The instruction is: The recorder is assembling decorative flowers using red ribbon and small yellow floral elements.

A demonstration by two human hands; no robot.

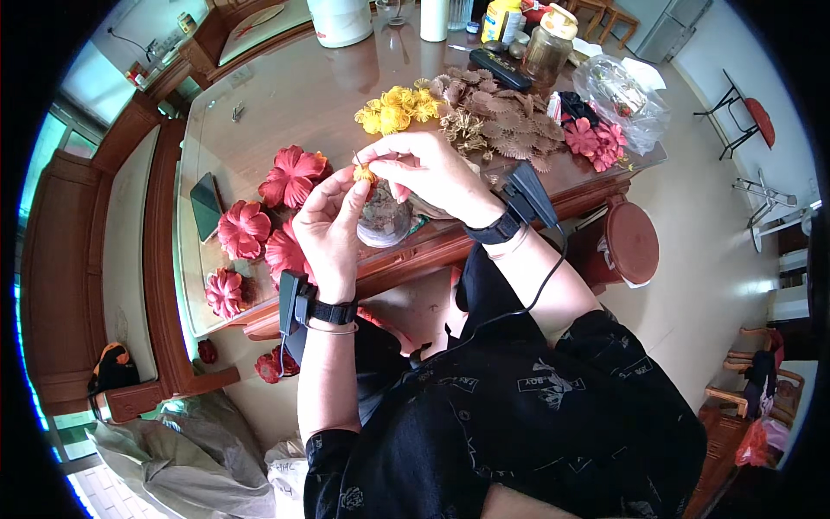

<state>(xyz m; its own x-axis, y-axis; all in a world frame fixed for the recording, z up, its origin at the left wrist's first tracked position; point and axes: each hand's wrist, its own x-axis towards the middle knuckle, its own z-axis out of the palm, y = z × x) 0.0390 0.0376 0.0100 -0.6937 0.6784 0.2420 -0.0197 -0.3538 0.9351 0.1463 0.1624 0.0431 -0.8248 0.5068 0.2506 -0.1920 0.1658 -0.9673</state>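
Over the table's near edge, a small yellow artificial flower piece is pinched between my two hands. My left hand grips it from below with thumb and fingers. From the upper right, my right hand closes its fingertips on the same piece, where a thin tip sticks up. Just below the fingers is a round clear container, partly covered by my hands. Red artificial flowers, among them a large one and another, lie left of my left hand. Beyond my hands sits a pile of yellow flower pieces.
Brown scalloped pieces are heaped at right, beside pinkish-red flowers and a clear plastic bag. A lidded jar and a white bucket stand farther back. A phone lies left; a reddish-brown bin stands right.
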